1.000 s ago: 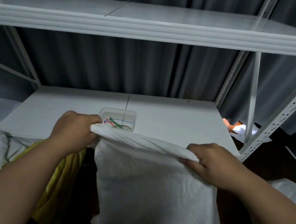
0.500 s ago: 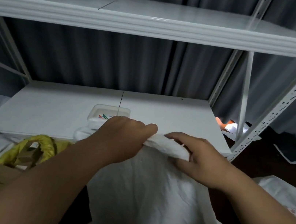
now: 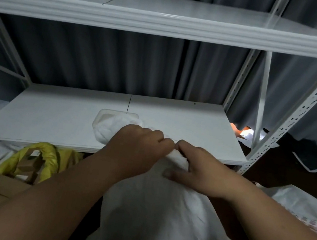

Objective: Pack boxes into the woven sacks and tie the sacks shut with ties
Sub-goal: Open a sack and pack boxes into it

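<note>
Sack neck bunched between both hands at the shelf edge. Left hand fisted round the gathered white sack; right hand pinches beside it. Woven cloth looks soft, likely slippery; hold tight just below the gather. Tray behind, partly covered.

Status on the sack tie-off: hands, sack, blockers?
Left hand and right hand both grip the gathered neck of the white sack. No tie on. Bunched top lies over the tie tray.
</note>
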